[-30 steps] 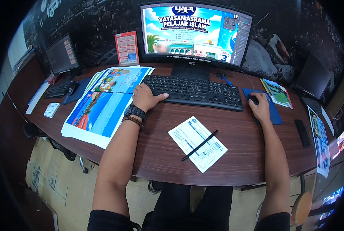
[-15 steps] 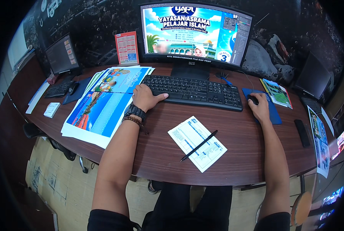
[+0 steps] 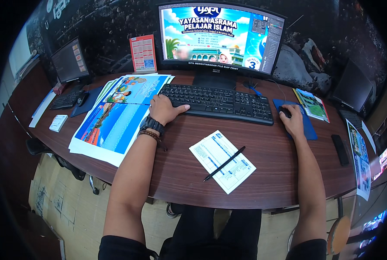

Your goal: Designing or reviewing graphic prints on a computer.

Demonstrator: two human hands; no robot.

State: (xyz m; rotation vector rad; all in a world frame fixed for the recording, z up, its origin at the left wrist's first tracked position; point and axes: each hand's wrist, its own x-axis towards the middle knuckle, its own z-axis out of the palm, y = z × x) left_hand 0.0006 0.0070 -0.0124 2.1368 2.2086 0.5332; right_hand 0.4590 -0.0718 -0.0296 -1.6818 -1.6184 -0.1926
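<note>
On the brown bench [image 3: 271,169], my left hand [image 3: 163,109] rests loosely open at the black keyboard's [image 3: 219,103] left end, holding nothing. My right hand's [image 3: 294,122] grip cups a black mouse [image 3: 284,112] on a blue mat [image 3: 308,128].

Bare forearms, black short sleeves, dark trousers, a black wristwatch [image 3: 152,125] and beaded bracelet [image 3: 149,135].

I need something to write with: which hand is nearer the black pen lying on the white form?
Left. The left hand rests on the black keyboard, up-left of the black pen; the right hand covers the mouse, farther right.
</note>
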